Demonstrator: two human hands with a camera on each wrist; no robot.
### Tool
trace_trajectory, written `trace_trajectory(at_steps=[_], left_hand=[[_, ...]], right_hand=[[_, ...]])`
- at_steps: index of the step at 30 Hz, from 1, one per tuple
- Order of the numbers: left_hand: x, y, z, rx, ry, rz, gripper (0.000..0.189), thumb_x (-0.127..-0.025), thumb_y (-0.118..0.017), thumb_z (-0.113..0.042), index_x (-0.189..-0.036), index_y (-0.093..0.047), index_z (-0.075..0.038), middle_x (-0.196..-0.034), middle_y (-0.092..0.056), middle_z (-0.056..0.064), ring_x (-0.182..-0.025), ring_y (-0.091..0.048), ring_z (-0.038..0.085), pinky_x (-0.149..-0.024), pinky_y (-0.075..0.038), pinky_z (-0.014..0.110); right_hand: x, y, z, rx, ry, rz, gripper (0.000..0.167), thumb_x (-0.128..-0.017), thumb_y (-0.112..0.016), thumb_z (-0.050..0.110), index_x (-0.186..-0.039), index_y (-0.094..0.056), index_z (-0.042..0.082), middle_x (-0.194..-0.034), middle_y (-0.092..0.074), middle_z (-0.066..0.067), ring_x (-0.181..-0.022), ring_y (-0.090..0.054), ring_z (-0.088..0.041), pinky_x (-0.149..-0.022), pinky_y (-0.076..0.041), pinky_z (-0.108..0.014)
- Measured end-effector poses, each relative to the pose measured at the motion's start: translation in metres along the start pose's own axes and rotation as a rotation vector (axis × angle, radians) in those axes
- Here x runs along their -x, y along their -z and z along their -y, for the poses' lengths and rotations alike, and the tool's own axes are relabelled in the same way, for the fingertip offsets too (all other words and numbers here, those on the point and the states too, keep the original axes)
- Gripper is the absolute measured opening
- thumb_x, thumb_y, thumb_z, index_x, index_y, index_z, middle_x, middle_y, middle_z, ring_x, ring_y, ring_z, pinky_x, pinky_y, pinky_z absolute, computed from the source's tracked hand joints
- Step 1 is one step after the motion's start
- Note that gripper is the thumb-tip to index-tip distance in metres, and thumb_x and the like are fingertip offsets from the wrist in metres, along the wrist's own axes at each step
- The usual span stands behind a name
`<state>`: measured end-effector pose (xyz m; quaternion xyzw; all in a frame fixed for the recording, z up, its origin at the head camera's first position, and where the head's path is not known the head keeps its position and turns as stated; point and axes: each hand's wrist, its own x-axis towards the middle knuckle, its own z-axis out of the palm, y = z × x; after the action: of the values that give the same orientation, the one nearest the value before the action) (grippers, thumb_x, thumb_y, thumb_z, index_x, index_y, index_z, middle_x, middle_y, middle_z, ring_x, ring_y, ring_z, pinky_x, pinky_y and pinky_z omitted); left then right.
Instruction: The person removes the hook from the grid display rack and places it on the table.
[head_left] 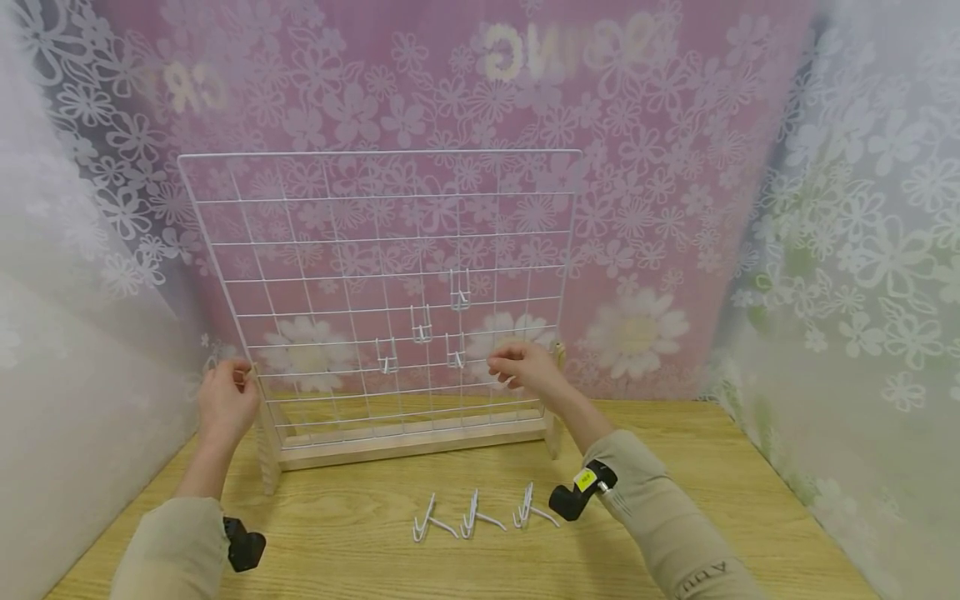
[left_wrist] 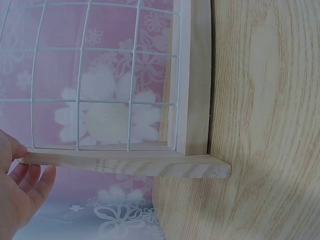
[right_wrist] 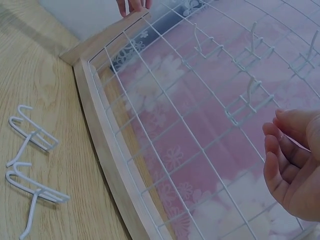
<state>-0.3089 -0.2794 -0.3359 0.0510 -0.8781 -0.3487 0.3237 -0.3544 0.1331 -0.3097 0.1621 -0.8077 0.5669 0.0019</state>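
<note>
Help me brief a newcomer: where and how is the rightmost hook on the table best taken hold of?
Pinch this hook by the middle of its prong, probably best from the right: the prong juts rightward and toward the person, away from the bent ends at the left.

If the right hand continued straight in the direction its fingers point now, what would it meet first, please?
The right hand would probably meet the nearest hook on the wire grid first; depth is unclear, so it might brush the grid's wires before that.
</note>
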Motion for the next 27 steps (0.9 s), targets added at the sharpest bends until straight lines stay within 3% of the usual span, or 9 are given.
trace_trajectory(at_steps=[5,12,20,27], left_hand=[[0.0,0.0,0.0,0.0,-0.005,-0.003,0.025,-0.087,-0.045,-0.001,-0.109,-0.048,0.01,-0.096,-0.047,0.027,-0.09,-0.045,0.04,-0.075,-0.037,0.051],[0.0,0.0,0.0,-0.003,-0.002,0.001,0.025,-0.087,-0.045,-0.001,-0.109,-0.049,0.01,-0.096,-0.048,0.027,-0.088,-0.045,0.04,-0.074,-0.038,0.05],[0.0,0.001,0.0,-0.004,-0.004,-0.004,0.023,-0.087,-0.046,0.0,-0.108,-0.049,0.009,-0.096,-0.048,0.027,-0.089,-0.046,0.04,-0.075,-0.038,0.051],[0.0,0.0,0.0,0.006,-0.002,-0.003,0.023,-0.087,-0.046,0.001,-0.108,-0.049,0.01,-0.096,-0.048,0.028,-0.09,-0.045,0.04,-0.076,-0.037,0.051]], right_hand=[[-0.003,-0.005,0.002,-0.006,0.011,0.009,0.024,-0.089,-0.061,0.016,-0.103,-0.063,-0.004,-0.086,-0.065,-0.007,-0.076,-0.058,-0.018,-0.069,-0.051,-0.034],[-0.007,-0.011,0.005,0.001,0.033,0.017,0.025,-0.09,-0.06,0.013,-0.105,-0.061,-0.007,-0.086,-0.065,-0.008,-0.077,-0.058,-0.023,-0.072,-0.051,-0.041],[-0.011,-0.015,0.01,0.051,0.024,0.012,0.021,-0.09,-0.06,0.016,-0.103,-0.064,0.0,-0.089,-0.065,-0.008,-0.077,-0.057,-0.019,-0.067,-0.05,-0.032],[-0.014,-0.02,0.014,0.052,0.003,0.017,0.026,-0.09,-0.06,0.017,-0.109,-0.063,-0.002,-0.089,-0.066,-0.008,-0.076,-0.058,-0.018,-0.072,-0.051,-0.038]])
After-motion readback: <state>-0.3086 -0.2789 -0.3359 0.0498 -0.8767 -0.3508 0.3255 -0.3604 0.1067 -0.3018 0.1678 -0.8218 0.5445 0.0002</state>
